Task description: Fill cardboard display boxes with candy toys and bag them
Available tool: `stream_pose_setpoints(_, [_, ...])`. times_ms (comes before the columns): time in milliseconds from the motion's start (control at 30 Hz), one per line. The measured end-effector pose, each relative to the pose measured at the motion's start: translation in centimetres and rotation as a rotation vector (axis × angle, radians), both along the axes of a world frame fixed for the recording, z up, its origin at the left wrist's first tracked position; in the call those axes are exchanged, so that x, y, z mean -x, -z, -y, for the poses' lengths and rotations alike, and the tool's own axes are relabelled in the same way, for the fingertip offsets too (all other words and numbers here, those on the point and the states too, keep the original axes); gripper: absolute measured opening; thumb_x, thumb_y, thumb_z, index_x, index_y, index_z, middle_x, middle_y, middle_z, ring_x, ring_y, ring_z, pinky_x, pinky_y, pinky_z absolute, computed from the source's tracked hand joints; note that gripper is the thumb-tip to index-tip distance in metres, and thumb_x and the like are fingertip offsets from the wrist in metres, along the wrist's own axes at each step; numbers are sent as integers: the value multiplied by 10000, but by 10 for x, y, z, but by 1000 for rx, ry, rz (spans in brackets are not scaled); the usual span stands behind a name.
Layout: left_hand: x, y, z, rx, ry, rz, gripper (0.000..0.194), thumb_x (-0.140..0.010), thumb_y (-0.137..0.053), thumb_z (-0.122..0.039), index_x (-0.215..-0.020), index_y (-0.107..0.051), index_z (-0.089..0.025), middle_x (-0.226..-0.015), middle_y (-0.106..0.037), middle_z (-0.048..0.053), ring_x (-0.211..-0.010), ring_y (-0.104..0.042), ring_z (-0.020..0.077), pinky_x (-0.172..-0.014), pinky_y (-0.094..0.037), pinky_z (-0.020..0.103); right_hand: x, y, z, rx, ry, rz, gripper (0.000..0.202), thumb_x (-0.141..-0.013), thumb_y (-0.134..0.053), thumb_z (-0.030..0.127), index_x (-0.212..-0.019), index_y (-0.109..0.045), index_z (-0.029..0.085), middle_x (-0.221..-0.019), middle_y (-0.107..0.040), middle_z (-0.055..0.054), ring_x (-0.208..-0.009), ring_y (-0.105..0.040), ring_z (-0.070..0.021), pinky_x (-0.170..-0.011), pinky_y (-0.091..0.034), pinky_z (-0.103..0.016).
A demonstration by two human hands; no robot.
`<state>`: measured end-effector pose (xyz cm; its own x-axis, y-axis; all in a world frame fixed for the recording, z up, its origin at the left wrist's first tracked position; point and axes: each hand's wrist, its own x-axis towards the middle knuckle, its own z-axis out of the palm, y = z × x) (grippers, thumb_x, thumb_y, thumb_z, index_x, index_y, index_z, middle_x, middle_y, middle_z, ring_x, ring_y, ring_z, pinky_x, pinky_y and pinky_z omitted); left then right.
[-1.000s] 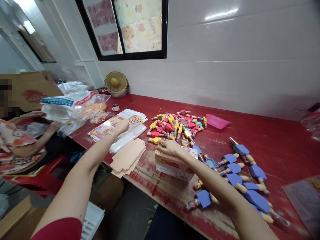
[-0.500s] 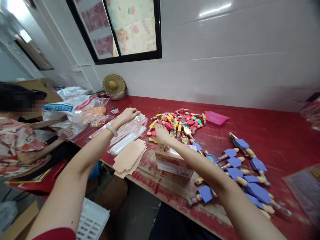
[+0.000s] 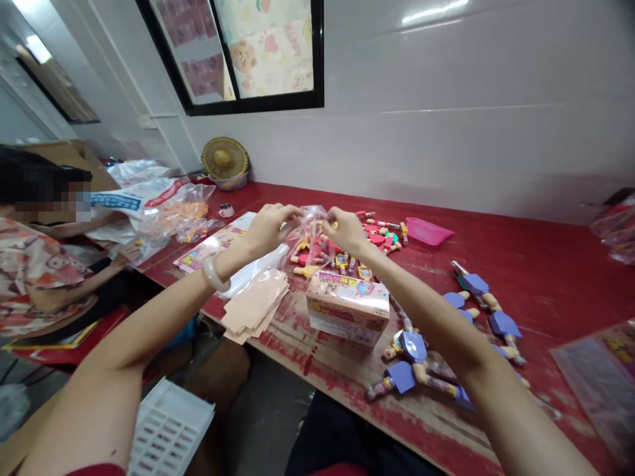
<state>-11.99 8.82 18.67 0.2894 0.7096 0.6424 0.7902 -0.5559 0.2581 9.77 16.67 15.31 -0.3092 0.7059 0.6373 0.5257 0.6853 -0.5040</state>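
A clear plastic bag (image 3: 313, 231) hangs between my two hands, above the table. My left hand (image 3: 272, 228), with a pale bangle on the wrist, pinches the bag's left side. On its other side my right hand (image 3: 344, 230) grips the upper edge with bent fingers. Behind and below the bag lies a pile of red and yellow small toys (image 3: 381, 239), partly covered by my right hand. A printed box (image 3: 348, 307) stands just below my hands. Beneath my left forearm are more clear bags (image 3: 260, 268) and a stack of tan card pieces (image 3: 256, 304).
Blue shovel-shaped toys (image 3: 401, 377) lie scattered at the right. A pink scoop (image 3: 427, 231) rests behind the pile. A person (image 3: 42, 277) sits at the left beside plastic bags (image 3: 173, 215). A straw hat (image 3: 225, 162) leans by the wall.
My left hand has lifted a clear bag from the stack and moved right. My right hand has left the toy pile and taken hold of the bag's other side.
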Motion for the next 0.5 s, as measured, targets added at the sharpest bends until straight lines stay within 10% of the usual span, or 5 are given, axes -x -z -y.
stream_pose_setpoints(167, [-7,-33,12,-4,-44,154,186,-898,-621,-321,-976,-660,-157,-908,-708,56,-861,-641,187,-851,-514,339,-41,-28,14,-81,-24,-321,132,-926,-547,246,-804,-507,214,-682,-569,24,-625,-553,-124,-616,-411,-268])
stream_pose_setpoints(300, [-21,-61,35,61,158,171,288,-833,-732,-304,-1069,-663,-155,-957,-706,53,-907,-646,171,-847,-522,314,-58,-50,38,-3,-193,-323,190,-957,-584,377,-868,-559,211,-637,-501,41,-572,-517,-111,-551,-390,-251])
stream_pose_setpoints(500, [-45,-64,67,207,300,392,344,-888,-696,-473,-749,-615,-169,-669,-625,8,-654,-620,119,-616,-499,266,-114,-47,89,275,-398,32,378,-620,-895,521,-789,-701,245,-550,-488,62,-480,-457,-84,-474,-344,-241])
